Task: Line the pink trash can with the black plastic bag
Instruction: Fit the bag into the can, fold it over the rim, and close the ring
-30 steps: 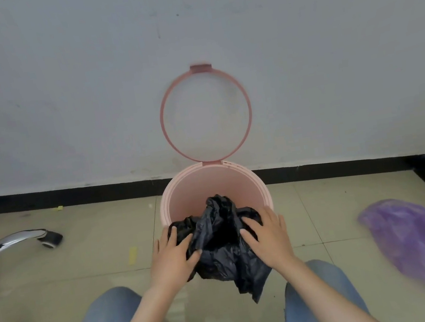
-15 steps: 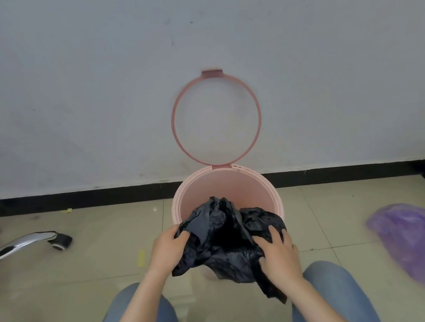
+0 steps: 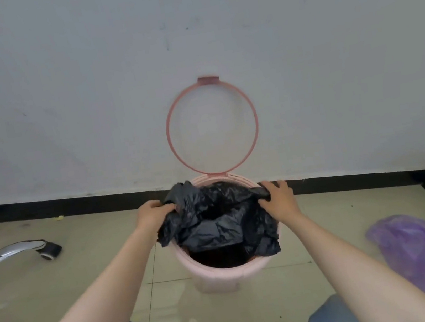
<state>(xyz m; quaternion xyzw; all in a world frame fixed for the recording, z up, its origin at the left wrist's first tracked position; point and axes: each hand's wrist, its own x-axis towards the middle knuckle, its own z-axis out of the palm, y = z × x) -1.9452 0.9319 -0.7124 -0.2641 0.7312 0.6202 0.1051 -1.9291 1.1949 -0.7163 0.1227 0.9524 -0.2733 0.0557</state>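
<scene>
Head view: a black plastic bag (image 3: 223,222) is held spread over the mouth of a pink trash can (image 3: 223,275).

The can is seen standing on the tiled floor (image 3: 71,278) against the white wall (image 3: 86,97), its ring-shaped lid frame (image 3: 212,125) raised upright at the rim's 12 o'clock. The left hand (image 3: 152,215) is clenched on the crumpled bag edge at the rim's 10 o'clock; the right hand (image 3: 278,200) is closed on the bag edge at 2 o'clock. Part of the bag is draped outside the rim at 4 o'clock. A purple plastic bag (image 3: 419,262) is seen on the floor at the can's 3 o'clock, and chrome chair legs with castors (image 3: 26,250) at its 9 o'clock.
</scene>
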